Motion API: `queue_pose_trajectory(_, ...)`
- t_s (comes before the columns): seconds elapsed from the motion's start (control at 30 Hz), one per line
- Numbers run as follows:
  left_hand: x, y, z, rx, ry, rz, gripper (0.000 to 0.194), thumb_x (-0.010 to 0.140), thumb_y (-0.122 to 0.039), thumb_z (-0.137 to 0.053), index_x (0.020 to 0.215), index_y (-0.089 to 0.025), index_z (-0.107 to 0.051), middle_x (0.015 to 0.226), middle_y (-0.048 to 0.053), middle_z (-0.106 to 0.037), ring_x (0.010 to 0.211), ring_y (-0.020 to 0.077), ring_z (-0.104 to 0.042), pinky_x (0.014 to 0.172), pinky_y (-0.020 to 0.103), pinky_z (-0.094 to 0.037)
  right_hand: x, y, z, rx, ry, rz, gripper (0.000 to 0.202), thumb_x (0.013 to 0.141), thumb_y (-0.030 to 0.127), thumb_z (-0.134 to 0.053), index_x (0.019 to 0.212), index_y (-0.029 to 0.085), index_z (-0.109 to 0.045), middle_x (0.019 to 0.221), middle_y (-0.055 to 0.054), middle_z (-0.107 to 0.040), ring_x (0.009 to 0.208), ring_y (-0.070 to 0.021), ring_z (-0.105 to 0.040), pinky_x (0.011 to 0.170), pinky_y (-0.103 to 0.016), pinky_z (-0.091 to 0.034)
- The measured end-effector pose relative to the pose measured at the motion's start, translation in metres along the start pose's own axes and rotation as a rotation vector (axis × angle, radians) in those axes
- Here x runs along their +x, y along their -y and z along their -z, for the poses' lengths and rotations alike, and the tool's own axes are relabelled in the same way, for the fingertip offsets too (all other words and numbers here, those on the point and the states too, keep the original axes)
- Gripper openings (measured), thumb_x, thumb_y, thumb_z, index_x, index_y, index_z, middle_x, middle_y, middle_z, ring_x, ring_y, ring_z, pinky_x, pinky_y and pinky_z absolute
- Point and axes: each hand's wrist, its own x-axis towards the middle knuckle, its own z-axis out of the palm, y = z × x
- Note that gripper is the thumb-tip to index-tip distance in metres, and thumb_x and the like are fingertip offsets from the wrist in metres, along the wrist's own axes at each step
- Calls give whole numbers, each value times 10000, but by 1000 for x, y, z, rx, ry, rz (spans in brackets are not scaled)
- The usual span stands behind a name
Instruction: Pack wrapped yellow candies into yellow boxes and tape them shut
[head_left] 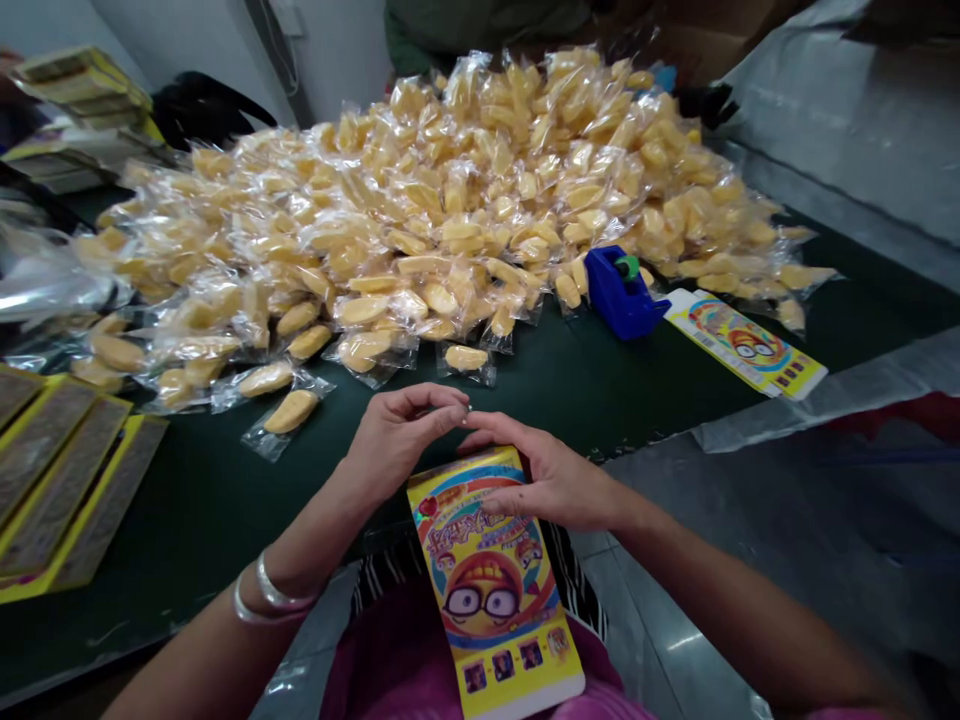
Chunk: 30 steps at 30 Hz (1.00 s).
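Note:
A yellow printed cardboard box [495, 590] with a cartoon face in glasses leans over my lap, its upper end at the table edge. My right hand [555, 478] grips that end, thumb flat on the printed face and fingers at the far edge. Just above the box, my left hand [401, 435] is closed, thumb and index fingertips pinched together beside the right index fingertip. A tiny pale speck shows between the fingertips, too small to name. Beyond my hands lies a large heap of yellow oval pieces [465, 235] in clear wrappers.
A blue tape dispenser [624, 295] stands on the dark green table [555, 375] at the heap's right front. Beside it lies another yellow box [750, 345], looking flat. Several yellow-edged boxes [71, 475] stand at left. Stacked packs [86, 100] and a person's green clothing [450, 30] are behind.

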Motion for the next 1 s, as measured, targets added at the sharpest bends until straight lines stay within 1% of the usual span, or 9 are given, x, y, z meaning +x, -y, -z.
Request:
queue_pose_trajectory(0.13,3,0,-3,-11,-49,-77,135,662,-300,-827,670,-188,-751,778,29,-746,768,166,-651,745,272,-532,-2,-4,-5,-24,-13,-5,911,756,282,-815,1528,323,-332,1250,-79,-651,1082,-245,-681,888,-378,-582)
queue_pose_trajectory(0.27,3,-14,6,-58,-154,-123,118,648,-271,-826,644,-198,-734,751,10,-735,776,161,-648,762,266,-514,-6,-9,-9,113,-58,-87,1110,715,309,-857,1577,320,-158,1279,-108,-623,1065,-250,-688,879,-392,-579)
queue_pose_trajectory(0.3,1,-18,9,-63,-183,-123,115,643,-268,-827,644,-202,-733,744,5,-733,782,160,-649,770,263,-509,-7,-10,-9,137,-82,-113,1110,709,317,-859,1573,303,-163,1276,-114,-617,1046,-246,-691,874,-391,-577)
queue_pose_trajectory(0.37,-5,-25,14,-29,-166,-76,111,645,-270,-821,638,-209,-729,772,6,-741,788,159,-650,769,264,-504,-8,-12,-9,120,-116,-137,943,731,338,-834,1514,255,-315,1251,-115,-618,1026,-240,-683,862,-380,-570)
queue_pose_trajectory(0.43,-13,-28,16,39,-47,18,117,668,-280,-806,623,-214,-721,880,19,-764,838,171,-662,789,279,-507,-9,-13,-9,45,-119,-138,630,784,368,-776,1340,208,-526,1193,-101,-642,1007,-233,-668,840,-360,-560)
queue_pose_trajectory(0.53,-26,-24,13,93,89,113,144,726,-316,-773,622,-232,-720,1044,24,-767,1038,222,-662,900,326,-498,-9,-12,-9,-18,-138,-143,375,858,403,-682,1155,182,-623,1089,-74,-679,941,-210,-657,788,-330,-547)
queue_pose_trajectory(0.73,-41,-13,10,119,159,139,145,812,-360,-703,715,-265,-753,999,39,-774,1348,280,-497,1087,418,-408,-10,-10,-12,-62,-174,-153,329,928,432,-570,1123,177,-641,1068,-72,-689,925,-193,-642,766,-308,-526)
queue_pose_trajectory(0.87,-45,-11,9,183,165,108,133,807,-328,-676,715,-263,-747,999,50,-774,1363,305,-481,1061,459,-430,-14,-8,-14,0,-167,-178,419,940,539,-525,1099,170,-644,1019,-74,-688,891,-190,-642,753,-309,-519)
queue_pose_trajectory(1.0,-47,-8,8,268,170,95,129,786,-316,-659,740,-254,-762,1193,60,-729,1336,333,-510,1057,500,-421,-17,-6,-18,55,-162,-196,490,871,615,-602,1080,173,-641,985,-64,-684,855,-187,-638,729,-306,-514)
